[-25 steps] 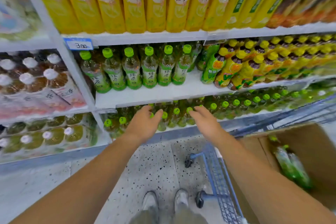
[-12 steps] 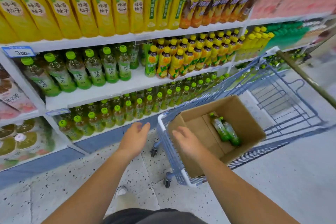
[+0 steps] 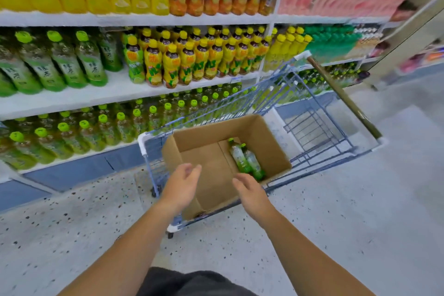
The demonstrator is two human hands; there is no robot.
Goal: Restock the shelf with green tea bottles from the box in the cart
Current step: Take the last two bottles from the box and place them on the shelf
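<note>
Along the aisle wall, the shelf (image 3: 101, 100) looks nearly stocked: its lowest tier is packed with small green-capped bottles (image 3: 103, 127) right up to the front edge, and the tier above carries a row of larger green tea bottles (image 3: 60, 65) at its left end, with bare white board in front of them. Whether more belong there I cannot tell from where I stand.

Beside the shelf, at its right end, the blue wire cart (image 3: 319, 127) sits on the speckled floor, and the cardboard box (image 3: 206, 168) fills the cart's near corner. Most of the box floor is bare. Only two green tea bottles (image 3: 246, 160) are left, lying side by side against the box's right wall, caps pointing away.

So the job seems close to its end: those two bottles to lift out and set on the shelf, judging by what shows.

Both hands hover over the box's near edge, holding nothing. The left hand (image 3: 182, 184) is spread, fingers loosely curled. The right hand (image 3: 249, 191) is also spread, its fingertips just short of the nearer bottle's base, not touching it.
</note>
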